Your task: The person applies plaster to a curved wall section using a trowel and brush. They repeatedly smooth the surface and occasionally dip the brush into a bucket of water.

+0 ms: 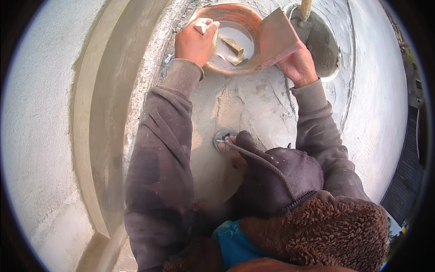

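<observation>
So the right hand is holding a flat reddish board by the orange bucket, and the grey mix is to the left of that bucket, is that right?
Not quite: the grey mix is to the right of the orange bucket, as the head view shows. The right hand is indeed holding the flat reddish board by the bucket.
</observation>
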Tool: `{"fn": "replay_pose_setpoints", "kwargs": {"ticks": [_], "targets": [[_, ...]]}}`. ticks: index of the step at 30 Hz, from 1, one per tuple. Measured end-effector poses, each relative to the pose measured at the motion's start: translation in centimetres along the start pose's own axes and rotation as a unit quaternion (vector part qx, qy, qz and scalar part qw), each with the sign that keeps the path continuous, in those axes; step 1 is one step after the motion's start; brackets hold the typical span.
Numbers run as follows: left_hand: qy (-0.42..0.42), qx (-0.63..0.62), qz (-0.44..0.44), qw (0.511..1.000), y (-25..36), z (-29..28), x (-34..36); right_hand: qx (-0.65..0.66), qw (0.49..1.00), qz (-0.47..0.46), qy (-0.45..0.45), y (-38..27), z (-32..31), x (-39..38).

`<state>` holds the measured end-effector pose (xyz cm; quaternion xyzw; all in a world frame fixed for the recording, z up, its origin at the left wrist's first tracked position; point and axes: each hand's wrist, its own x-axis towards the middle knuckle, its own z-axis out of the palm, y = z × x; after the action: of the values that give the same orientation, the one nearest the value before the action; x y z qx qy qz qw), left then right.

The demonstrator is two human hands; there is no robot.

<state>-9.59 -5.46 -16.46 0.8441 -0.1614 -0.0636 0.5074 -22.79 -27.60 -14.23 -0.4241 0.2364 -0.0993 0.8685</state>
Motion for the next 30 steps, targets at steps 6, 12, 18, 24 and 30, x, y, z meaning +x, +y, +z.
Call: {"fn": "replay_pose_setpoints", "kwargs": {"ticks": [6, 12, 18, 24, 30], "targets": [[-0.056, 0.127, -0.069, 0.988, -1.8, 4.2, 1.7, 0.113, 0.986, 0.118, -0.018, 2.5, -1.5, 1.2], [0.028, -0.189, 0.126, 0.973, 6.1, -0.3, -6.7, 0.075, 0.982, 0.167, -0.047, 3.5, -1.0, 2.8], [0.013, -0.125, 0.104, 0.987, 4.8, -1.2, -4.0, 0.093, 0.958, 0.245, -0.112, 3.2, -0.7, 1.3], [-0.034, -0.071, 0.062, 0.995, 4.6, -0.3, -1.6, 0.133, 0.957, 0.215, -0.143, 2.3, -4.3, 1.7], [-0.067, 0.177, -0.069, 0.98, -3.8, 4.9, 4.2, 0.058, 0.985, 0.155, -0.044, 1.4, -2.2, 1.0]]}}
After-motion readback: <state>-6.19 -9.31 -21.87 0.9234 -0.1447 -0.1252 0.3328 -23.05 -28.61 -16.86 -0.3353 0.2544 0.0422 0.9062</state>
